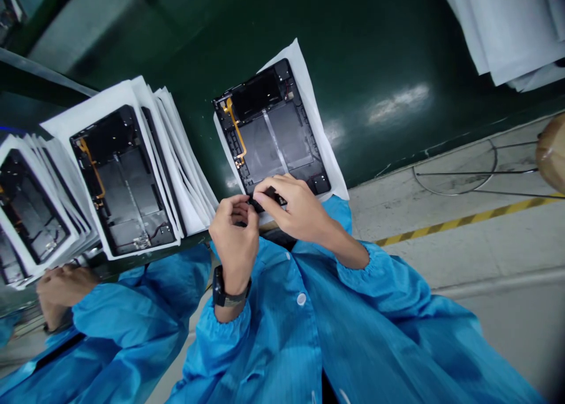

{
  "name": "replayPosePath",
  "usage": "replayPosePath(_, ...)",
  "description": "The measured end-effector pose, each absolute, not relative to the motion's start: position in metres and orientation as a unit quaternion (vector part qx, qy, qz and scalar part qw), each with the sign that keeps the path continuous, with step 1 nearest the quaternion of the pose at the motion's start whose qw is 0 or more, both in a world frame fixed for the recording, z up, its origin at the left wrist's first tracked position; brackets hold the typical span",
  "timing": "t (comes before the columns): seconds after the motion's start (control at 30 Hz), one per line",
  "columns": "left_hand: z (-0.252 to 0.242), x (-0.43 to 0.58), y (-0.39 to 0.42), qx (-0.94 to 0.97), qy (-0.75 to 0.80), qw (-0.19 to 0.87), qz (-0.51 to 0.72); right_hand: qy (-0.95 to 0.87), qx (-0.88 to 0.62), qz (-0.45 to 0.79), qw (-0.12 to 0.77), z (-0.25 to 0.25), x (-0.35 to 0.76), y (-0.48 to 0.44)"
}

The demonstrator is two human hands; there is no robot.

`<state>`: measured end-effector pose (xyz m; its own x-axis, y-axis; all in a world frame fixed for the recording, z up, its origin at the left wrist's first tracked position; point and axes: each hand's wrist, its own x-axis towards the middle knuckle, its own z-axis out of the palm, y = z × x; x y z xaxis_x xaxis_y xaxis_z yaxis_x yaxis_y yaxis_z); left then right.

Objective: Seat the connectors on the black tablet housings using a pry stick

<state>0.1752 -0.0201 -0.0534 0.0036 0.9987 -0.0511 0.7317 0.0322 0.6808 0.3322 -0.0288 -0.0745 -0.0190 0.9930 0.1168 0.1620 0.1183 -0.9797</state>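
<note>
in the head view, an opened tablet (258, 148) lay inside-up on a white sheet (338, 183), close to the near edge of the green counter (371, 50). its long axis ran from far to near, the far end leaning left. an orange ribbon (239, 134) followed its left side and a pale strip (274, 140) ran lengthwise down the middle.

the left hand (236, 233) was at the near left corner, its grip narrow, thumb and fingertips drawn together; the right hand (300, 209) bent over the near end, thumb and fingers close. whether either grip held a small part could not be told.

the tablet looked thin, light and fairly stiff, probably slick along its rim, with fragile parts exposed inside; it would best have been taken by the outer long edges, clear of the ribbon. to the left, a second tablet (126, 168) lay on stacked sheets, and farther left was a co-worker's hand (68, 283).
</note>
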Motion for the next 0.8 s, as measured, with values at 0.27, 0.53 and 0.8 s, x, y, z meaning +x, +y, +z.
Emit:
replayPosePath(0.27,-0.053,0.158,-0.009,0.565,0.654,0.432,0.257,-0.605,-0.502,0.413,0.46,-0.079,0.329,-0.027)
replayPosePath(0.53,-0.053,0.156,-0.006,0.557,0.651,0.449,0.254,-0.63,-0.515,0.387,0.434,-0.086,0.323,-0.024)
replayPosePath(0.8,-0.055,0.153,-0.002,0.568,0.64,0.458,0.241,-0.636,-0.518,0.39,0.418,-0.084,0.323,-0.021)
